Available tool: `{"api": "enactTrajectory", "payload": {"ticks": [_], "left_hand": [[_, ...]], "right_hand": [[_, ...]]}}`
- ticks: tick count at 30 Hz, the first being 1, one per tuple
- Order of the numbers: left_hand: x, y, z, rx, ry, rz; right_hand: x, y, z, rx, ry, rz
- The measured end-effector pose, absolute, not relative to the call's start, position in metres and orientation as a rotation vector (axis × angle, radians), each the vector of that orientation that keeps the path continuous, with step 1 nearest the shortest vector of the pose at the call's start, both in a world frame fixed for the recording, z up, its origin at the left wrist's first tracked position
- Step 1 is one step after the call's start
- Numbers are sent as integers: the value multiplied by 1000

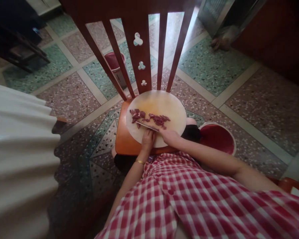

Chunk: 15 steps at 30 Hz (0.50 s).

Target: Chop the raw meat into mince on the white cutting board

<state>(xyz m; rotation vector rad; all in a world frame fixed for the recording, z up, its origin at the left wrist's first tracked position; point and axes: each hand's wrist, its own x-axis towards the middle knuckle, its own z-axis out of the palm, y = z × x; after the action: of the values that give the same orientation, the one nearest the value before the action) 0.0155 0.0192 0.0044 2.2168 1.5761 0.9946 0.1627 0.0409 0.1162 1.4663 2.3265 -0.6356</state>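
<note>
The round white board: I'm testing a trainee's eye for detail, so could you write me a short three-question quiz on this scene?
1. Multiple choice: how is the knife held?
A) in the left hand
B) in the right hand
C) in both hands

2. True or false: the dark red pieces lie on the round board, which rests on the chair seat.

3. Fill in the blank: a gold-coloured band is worn on the person's ____ wrist.

Key: 1. B; 2. true; 3. left.
</note>
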Motion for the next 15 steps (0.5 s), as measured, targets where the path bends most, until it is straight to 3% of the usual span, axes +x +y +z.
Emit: {"api": "enactTrajectory", "payload": {"ticks": [15], "left_hand": [[19,15,12,2071,1756,1137]], "right_hand": [[203,25,121,1454,2335,-560]]}}
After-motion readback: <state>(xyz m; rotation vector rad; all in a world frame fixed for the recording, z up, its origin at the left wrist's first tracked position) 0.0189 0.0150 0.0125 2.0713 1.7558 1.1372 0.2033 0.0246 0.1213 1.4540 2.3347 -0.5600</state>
